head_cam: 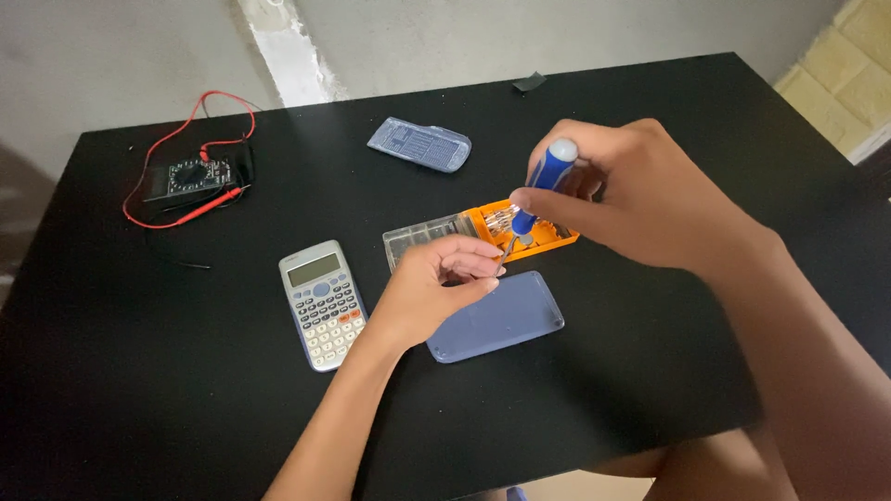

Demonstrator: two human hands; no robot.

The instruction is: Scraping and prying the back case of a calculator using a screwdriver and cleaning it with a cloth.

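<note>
Right now the right hand (640,190) is wrapped around a blue-handled screwdriver with a pale rounded cap (549,181), held nearly upright with its tip pointing down into an orange plastic bit tray with a clear hinged lid (483,234). The left hand (436,283) sits just at seven o'clock from that tray, fingers curled and pressed together at the tips as though pinching something small; whether a bit or a screw lies between them is too small to tell. Judging by this, the step in hand is fitting or picking a bit for the driver, not yet any work on a screw.

Just below the left hand, at its five o'clock, lies a slate-blue rectangular plastic cover with rounded corners (501,315), flat on the black tabletop (650,371). At nine o'clock from the hand is a grey scientific calculator with pale keys (321,303), face up and apart from the cover. A second translucent blue-grey cover (419,145) rests at twelve o'clock from the tray, well apart. Far at ten o'clock sits a black multimeter with red and black leads (190,176).

The next move would seem to call for a steady, straight seating of the tip, with the left hand keeping the small piece from slipping away on the dark surface.
</note>
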